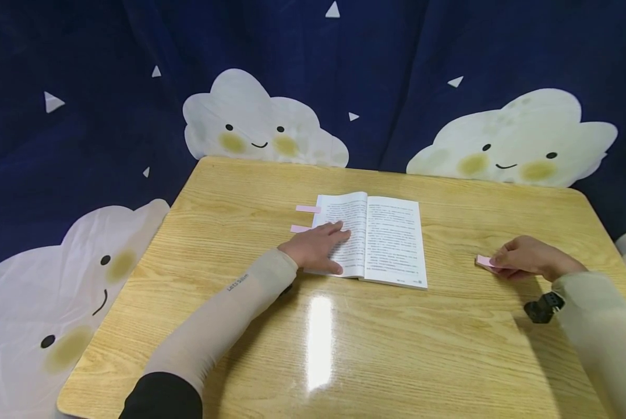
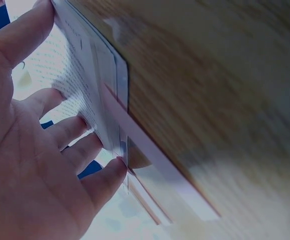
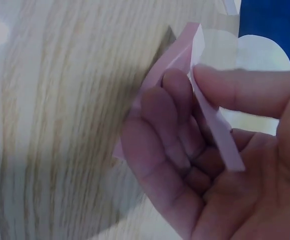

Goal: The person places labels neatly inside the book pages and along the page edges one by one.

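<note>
Nearest to the head camera is the left sleeve (image 1: 223,320), black at the bottom of the view and pale further along; it leads to the left hand (image 1: 317,247), which rests with spread fingers on the left side of the open book (image 1: 393,238), in the middle part of the table (image 1: 396,349); how firmly it presses, I cannot tell. From the left edge of the book stick out one upper strip (image 1: 308,209) and, just below, one lower strip (image 1: 300,228), both pink; well apart from the left hand, the right hand (image 1: 527,258) pinches with thumb and curled fingers a small pink pad (image 3: 170,57), from which a third strip (image 3: 221,135) bends away, seemingly joined only at one end; I judge the step in hand to be the peeling of this third strip; the next move probably calls for a gentle pull to free it, with the pad secure in the fingers, and for a quiet left hand, so that the book lies flat.
</note>
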Demonstrator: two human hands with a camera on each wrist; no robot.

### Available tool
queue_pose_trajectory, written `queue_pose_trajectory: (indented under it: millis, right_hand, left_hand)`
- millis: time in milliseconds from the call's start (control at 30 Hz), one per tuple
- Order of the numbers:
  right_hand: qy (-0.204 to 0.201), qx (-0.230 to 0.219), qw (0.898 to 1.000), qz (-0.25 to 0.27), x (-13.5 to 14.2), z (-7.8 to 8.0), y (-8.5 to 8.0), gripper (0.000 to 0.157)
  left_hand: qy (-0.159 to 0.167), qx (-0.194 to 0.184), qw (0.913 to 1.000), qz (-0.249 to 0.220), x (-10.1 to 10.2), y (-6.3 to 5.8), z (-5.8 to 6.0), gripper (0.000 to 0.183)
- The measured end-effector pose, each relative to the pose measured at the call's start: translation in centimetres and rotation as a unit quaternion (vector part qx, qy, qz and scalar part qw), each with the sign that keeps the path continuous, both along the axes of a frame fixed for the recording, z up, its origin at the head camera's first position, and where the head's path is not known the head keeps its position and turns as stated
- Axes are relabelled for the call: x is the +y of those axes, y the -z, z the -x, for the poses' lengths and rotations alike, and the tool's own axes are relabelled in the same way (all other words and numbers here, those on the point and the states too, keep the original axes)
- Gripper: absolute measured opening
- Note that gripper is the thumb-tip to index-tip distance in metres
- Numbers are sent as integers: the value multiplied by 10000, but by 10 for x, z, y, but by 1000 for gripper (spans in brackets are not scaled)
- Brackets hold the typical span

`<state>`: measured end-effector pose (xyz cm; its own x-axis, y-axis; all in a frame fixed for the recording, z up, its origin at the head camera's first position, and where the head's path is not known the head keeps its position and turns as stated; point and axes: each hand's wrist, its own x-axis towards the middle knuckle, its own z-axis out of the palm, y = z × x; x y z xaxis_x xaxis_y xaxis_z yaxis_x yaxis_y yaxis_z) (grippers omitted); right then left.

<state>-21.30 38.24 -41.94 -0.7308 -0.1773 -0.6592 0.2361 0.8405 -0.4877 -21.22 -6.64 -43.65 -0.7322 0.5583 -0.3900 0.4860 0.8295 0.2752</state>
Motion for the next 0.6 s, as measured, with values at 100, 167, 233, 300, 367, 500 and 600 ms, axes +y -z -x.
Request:
queue_pose_trajectory:
  millis: [100, 167, 233, 300, 367, 500, 600]
  right_hand:
    - [-72, 54, 9999, -147, -2, -2, 0, 43]
    - [-111, 83, 9996, -228, -3, -3, 1, 46]
    - [-118, 73, 9996, -246, -6, -3, 1, 45]
    - [-148, 87, 9996, -218, -8, -3, 0, 41]
    - [-225, 141, 9995, -185, -10, -3, -1, 37]
    - [-348, 197, 9991, -149, -11, -3, -4, 26]
    - [-330, 198, 9992, -119, -12, -3, -5, 25]
  left_hand:
    - [19, -29, 10000, -18, 0, 0, 0, 88]
    - [21, -46, 10000, -16, 1, 0, -1, 88]
    - [28, -24, 10000, 10, 1, 0, -1, 88]
    - [36, 3, 10000, 16, 1, -1, -1, 88]
    - [45, 27, 10000, 8, 1, -1, 0, 88]
    - [52, 48, 10000, 5, 0, -1, 1, 88]
    - [56, 46, 10000, 33, 0, -1, 1, 88]
